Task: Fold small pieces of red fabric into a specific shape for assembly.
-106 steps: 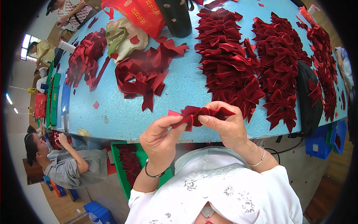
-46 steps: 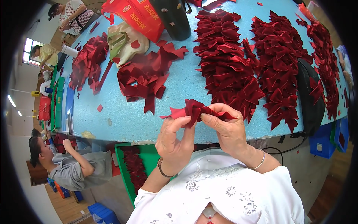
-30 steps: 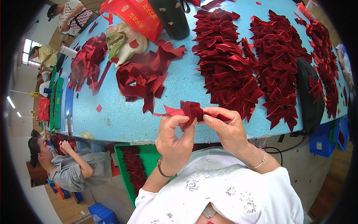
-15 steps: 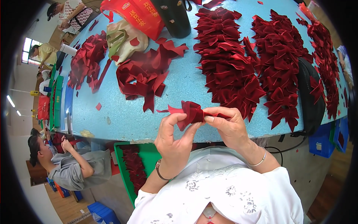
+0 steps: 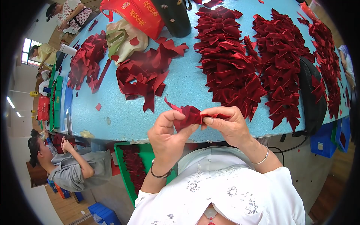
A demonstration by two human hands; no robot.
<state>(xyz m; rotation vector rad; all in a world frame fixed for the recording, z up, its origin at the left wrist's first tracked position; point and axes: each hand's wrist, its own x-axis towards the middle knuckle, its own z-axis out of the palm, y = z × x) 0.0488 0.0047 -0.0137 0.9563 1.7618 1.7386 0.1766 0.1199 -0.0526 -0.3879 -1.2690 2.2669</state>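
A dark red velvet bow (image 5: 189,117) is held between both hands above the near edge of the blue table. My left hand (image 5: 168,131) pinches its left loop, and a loose tail of ribbon sticks up past the index finger. At the middle and right side of the bow, my right hand (image 5: 227,125) grips with thumb and fingers. Beyond the hands lies a loose heap of red ribbon pieces (image 5: 144,73). Finished-looking bows stand in overlapping rows, the nearest row (image 5: 228,60) just past my right hand.
A red bag (image 5: 137,17), a dark bottle (image 5: 174,18) and a cream cloth bag (image 5: 129,43) stand at the back. A black bag (image 5: 313,101) sits among the bow rows at right. A green tray (image 5: 122,157) with bows is below the table edge. Co-workers sit at left.
My left hand has shifted slightly left and down, turning at the wrist. The bow's left loop has bunched up, and its loose tail now points higher. My right hand stays nearly in place.
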